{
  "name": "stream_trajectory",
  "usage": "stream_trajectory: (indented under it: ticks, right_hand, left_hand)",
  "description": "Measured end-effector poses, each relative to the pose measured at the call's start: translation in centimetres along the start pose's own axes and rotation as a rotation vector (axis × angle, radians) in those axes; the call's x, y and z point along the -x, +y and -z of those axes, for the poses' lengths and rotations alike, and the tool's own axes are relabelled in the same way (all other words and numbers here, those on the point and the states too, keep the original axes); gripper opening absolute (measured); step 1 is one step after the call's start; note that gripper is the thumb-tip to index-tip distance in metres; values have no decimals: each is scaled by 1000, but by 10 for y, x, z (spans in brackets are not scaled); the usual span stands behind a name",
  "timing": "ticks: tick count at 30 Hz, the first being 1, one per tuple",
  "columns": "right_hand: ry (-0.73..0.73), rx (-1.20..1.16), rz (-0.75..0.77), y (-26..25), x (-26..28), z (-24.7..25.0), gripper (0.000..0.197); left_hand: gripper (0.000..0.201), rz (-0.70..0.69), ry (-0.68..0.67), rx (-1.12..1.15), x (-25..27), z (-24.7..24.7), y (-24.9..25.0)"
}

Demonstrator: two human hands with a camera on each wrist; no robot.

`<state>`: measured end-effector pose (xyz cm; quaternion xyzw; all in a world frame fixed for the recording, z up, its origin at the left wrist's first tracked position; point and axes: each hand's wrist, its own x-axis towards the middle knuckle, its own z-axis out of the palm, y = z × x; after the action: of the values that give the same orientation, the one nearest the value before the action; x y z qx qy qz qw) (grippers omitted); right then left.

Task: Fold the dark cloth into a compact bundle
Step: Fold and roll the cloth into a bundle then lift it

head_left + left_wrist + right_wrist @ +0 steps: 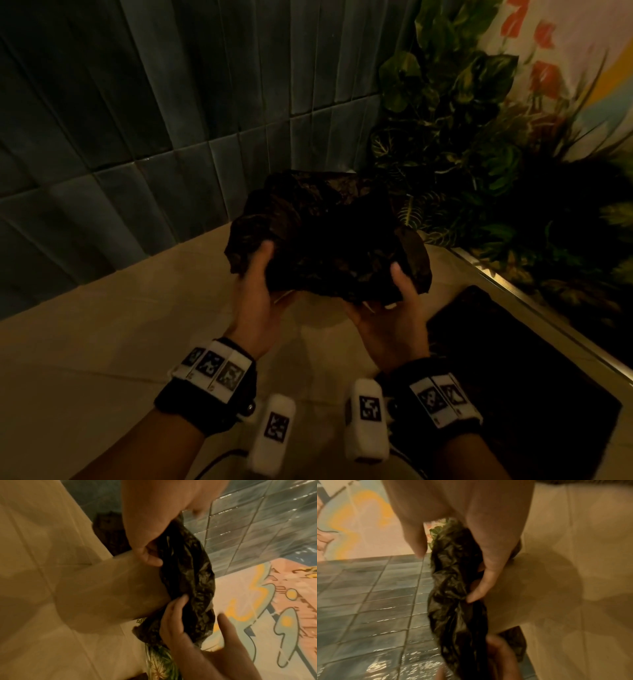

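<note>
While held up off the beige desk (102, 342), dark cloth (329, 236) sits bunched btwn both hands; left hand (260, 291) grips its left edge, thumb on top, fingers (150, 558) curled under; right hand (394, 308) grips right edge likewise; plants (479, 154) at far right.

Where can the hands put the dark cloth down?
The pale beige tabletop lies bare left of the left hand, up to the blue-grey tiled wall. It is crowded right of the right hand: a flat black mat and leafy green plants fill it. Both hands hold the crumpled dark cloth.
</note>
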<state>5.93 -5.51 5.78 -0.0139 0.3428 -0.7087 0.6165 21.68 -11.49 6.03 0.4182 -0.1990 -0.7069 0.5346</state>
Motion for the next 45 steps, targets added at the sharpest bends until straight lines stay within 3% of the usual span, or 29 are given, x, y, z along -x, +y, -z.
stream_trajectory:
  ticks: [2,8,13,18,21,22,25,29,31,33,36,38,41,43,45]
  right_hand:
    - [47,85,30,5,-10,-3,33]
    - [47,-93,10,7,-21,2,32]
    - [150,-35,-19,15,-28,-9,34]
    - [299,172,4,27,-33,-4,50]
    - [325,215,-41,27,-29,-1,39]
    - [329,179,-58,27,-28,-3,35]
    - [215,-20,-72,22,-19,-13,27]
    - [47,-139,-107,12,-6,-23,19]
    - [64,-94,-108,8,-8,-27,44]
    - [90,36,-91,5,-17,-31,68]
    - [142,162,-93,3,-27,-43,76]
    - [194,162,-95,2,-30,-49,74]
    - [225,130,-102,5,-30,-57,53]
    - [208,101,-100,11,-28,-58,38]
    - [185,101,-95,20,-24,-56,36]
  left_hand:
    - [43,-6,19,-21,-5,-5,-2]
    - [36,92,-65,134,-16,7,1]
    - [38,157,-40,164,-24,11,3]
    - [25,68,11,-15,-30,11,9]
    - [12,83,110,-155,-32,16,10]
    - [16,82,151,-156,-33,18,9]
    - [31,43,166,-98,-29,18,3]
    - [14,32,19,-53,-11,-7,8]
    - [13,46,-28,-71,-8,-20,10]
    - [32,80,-46,-126,-12,-30,12]
    - [59,104,9,-189,-29,-36,14]
    - [69,111,76,-186,-40,-36,17]
    - [56,6,214,-184,-60,-27,25]
    - [71,16,187,-202,-63,-21,32]
    - [58,22,173,-194,-65,-14,36]
